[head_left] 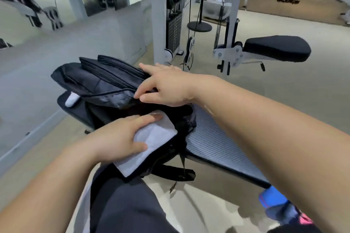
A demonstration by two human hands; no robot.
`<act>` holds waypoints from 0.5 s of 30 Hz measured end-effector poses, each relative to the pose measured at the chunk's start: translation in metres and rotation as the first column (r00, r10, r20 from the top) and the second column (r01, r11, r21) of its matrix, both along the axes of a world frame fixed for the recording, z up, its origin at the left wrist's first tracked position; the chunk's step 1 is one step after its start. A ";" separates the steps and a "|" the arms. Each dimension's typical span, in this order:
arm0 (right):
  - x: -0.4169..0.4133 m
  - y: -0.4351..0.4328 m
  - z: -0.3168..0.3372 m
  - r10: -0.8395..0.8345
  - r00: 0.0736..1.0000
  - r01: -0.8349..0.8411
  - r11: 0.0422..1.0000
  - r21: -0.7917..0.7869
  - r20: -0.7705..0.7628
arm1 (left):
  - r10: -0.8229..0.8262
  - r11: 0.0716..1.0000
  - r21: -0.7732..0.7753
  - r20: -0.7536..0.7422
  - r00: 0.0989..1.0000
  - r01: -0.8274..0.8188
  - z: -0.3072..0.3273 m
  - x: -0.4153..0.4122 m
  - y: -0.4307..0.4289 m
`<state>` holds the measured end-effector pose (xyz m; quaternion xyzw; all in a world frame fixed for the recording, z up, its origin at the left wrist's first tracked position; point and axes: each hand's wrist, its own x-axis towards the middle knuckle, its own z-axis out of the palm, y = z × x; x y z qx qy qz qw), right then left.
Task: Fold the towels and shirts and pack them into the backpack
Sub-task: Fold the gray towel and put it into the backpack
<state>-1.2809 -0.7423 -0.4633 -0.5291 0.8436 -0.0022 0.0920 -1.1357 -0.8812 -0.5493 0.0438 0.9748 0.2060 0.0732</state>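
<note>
Black backpack (pixel 98 81) on grey padded bench (pixel 217 143)

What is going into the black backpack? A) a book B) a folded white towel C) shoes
B: the left hand lies on a folded white towel at the open mouth of the backpack, while the right hand pinches the flap up.
</note>
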 end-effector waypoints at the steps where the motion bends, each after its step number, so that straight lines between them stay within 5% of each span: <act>1: -0.004 -0.003 -0.003 -0.012 0.999 0.012 1.000 0.017 -0.034 | 0.006 1.000 0.020 0.010 1.000 -0.006 -0.003 0.000 -0.001; 6: -0.034 -0.008 -0.013 -0.218 0.975 0.207 0.956 -0.208 -0.034 | 0.015 0.999 0.051 0.075 0.997 -0.019 -0.013 -0.001 0.004; 15: -0.111 0.002 -0.007 -0.505 0.842 0.539 0.794 -0.281 0.189 | 0.118 0.987 -0.079 -0.213 0.970 -0.138 -0.049 0.000 0.009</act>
